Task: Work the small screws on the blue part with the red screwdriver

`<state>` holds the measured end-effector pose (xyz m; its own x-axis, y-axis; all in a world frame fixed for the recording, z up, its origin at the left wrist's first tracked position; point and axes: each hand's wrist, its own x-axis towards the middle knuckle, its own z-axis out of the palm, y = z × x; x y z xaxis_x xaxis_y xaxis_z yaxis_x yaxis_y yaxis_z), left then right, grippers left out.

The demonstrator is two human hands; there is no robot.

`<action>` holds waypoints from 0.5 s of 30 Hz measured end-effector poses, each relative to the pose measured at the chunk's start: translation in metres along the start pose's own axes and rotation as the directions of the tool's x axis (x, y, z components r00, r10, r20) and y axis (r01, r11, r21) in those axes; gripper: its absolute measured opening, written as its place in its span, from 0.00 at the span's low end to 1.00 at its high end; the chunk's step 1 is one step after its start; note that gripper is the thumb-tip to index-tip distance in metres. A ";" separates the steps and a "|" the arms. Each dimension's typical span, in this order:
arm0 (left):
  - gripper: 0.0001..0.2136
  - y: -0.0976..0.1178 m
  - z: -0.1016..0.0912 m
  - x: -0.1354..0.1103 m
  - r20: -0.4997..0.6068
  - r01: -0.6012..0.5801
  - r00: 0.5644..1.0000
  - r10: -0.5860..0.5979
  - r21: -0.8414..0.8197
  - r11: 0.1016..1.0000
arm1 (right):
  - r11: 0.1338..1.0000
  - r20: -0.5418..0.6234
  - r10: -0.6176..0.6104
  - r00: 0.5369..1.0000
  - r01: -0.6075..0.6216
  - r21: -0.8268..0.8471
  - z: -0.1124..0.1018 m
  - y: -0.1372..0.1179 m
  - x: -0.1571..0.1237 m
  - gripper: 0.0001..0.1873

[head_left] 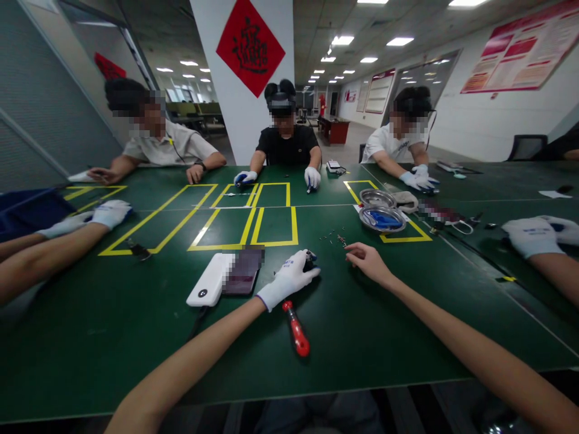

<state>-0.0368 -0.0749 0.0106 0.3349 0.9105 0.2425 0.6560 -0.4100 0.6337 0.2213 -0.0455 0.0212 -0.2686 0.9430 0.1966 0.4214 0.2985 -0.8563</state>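
Note:
My left hand [289, 277] wears a white glove and lies on the green table [136, 337], its fingers curled over a small dark part [309, 258]. My bare right hand [367, 260] rests to its right with fingers pinched together, reaching toward several tiny screws [337, 237] scattered on the table. I cannot see anything between those fingers. A red-handled screwdriver [296, 330] lies just beneath my left wrist. A white power bank [210, 280] and a dark phone [243, 271] lie left of the gloved hand.
Two round metal dishes [382, 218], one holding something blue, stand at the back right inside yellow tape markings [253, 226]. Three people sit across the table. Other gloved hands rest at the left edge [111, 212] and the right edge [534, 234].

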 end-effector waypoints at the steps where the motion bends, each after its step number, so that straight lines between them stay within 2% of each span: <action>1: 0.15 -0.001 -0.001 0.000 -0.011 -0.009 1.000 0.009 -0.002 1.000 | 0.997 -0.041 -0.037 0.998 0.035 -0.063 0.003 0.003 0.010 0.14; 4: 0.15 -0.001 0.000 0.002 -0.041 -0.044 0.998 0.044 -0.007 0.999 | 0.947 -0.090 -0.158 0.983 0.125 -0.294 0.014 0.009 0.045 0.11; 8: 0.19 0.001 0.006 0.008 -0.037 -0.030 0.999 0.028 -0.036 0.999 | 0.828 0.007 -0.170 0.985 0.147 -0.541 0.030 0.013 0.086 0.10; 12: 0.29 0.000 0.007 0.010 -0.055 0.007 0.998 -0.012 -0.099 0.995 | 0.740 0.080 -0.127 0.989 0.148 -0.656 0.042 0.015 0.110 0.10; 15: 0.33 0.000 -0.001 0.006 -0.043 0.004 0.999 -0.011 -0.165 0.986 | 0.714 0.128 -0.127 0.984 0.180 -0.676 0.047 0.016 0.117 0.08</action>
<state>-0.0353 -0.0690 0.0123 0.2987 0.9163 0.2667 0.5365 -0.3924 0.7471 0.1554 0.0629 0.0078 -0.4285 0.8707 0.2414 0.8383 0.4828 -0.2534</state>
